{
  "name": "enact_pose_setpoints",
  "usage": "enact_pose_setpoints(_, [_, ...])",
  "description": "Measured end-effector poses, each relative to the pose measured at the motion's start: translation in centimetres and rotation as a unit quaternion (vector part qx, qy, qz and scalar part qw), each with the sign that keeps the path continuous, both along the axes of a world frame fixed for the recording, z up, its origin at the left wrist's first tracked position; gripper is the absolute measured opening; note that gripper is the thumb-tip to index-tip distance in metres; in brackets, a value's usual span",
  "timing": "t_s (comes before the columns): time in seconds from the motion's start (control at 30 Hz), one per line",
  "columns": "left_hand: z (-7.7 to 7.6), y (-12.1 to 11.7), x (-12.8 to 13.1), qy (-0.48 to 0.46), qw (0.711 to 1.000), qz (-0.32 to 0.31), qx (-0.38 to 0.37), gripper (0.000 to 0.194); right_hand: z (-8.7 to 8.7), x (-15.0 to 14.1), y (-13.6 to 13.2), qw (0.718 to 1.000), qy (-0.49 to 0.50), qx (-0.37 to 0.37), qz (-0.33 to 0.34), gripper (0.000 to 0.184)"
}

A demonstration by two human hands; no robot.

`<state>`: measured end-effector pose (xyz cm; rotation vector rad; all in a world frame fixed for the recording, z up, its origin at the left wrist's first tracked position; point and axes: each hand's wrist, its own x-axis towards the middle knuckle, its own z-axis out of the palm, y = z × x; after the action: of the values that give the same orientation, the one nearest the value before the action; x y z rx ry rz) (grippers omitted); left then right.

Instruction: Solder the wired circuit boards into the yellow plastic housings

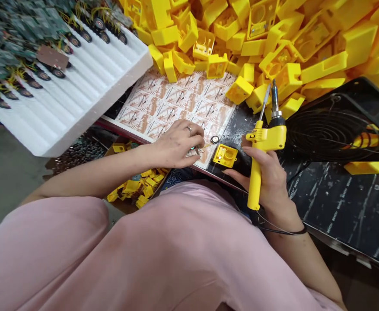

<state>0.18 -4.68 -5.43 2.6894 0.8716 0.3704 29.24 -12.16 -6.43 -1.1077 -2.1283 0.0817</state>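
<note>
My left hand [184, 141] rests low over the printed sheet [176, 101], fingers curled round a small circuit board [193, 148] that mostly hides beneath them. Thin wires seem to run from it to a small round black speaker [214, 139] at the sheet's right edge. Wrapped round the handle of a yellow soldering gun [267, 140] is my right hand [269, 177]. The gun's tip points away from me, up towards the heap. Between my hands, at the bench edge, lies an open yellow plastic housing [224, 155], close to the right thumb.
Many yellow housings [221, 65] are heaped at the back. A white foam tray [88, 108] with wired boards and speakers stands at left. At right is a black fan [325, 129] on the dark bench [348, 207]. Below the edge sits a box of yellow parts [134, 185].
</note>
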Motion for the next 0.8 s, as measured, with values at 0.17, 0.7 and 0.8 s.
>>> enact_pose_setpoints(0.17, [-2.0,-0.3,0.3,-0.077,0.996,0.032,-0.037,0.032,-0.4,-0.5,-0.1,1.0,0.001,-0.02,0.018,0.065])
enact_pose_setpoints(0.7, [2.5,1.9,0.0,-0.247,0.915,0.169,-0.271,0.026,-0.3,-2.6,-0.4,0.998,-0.002,0.037,-0.057,0.053])
enact_pose_setpoints(0.8, [4.0,2.7,-0.5,-0.197,0.927,0.146,-0.284,0.027,1.1,-1.8,-0.9,0.995,0.029,0.078,-0.055,0.039])
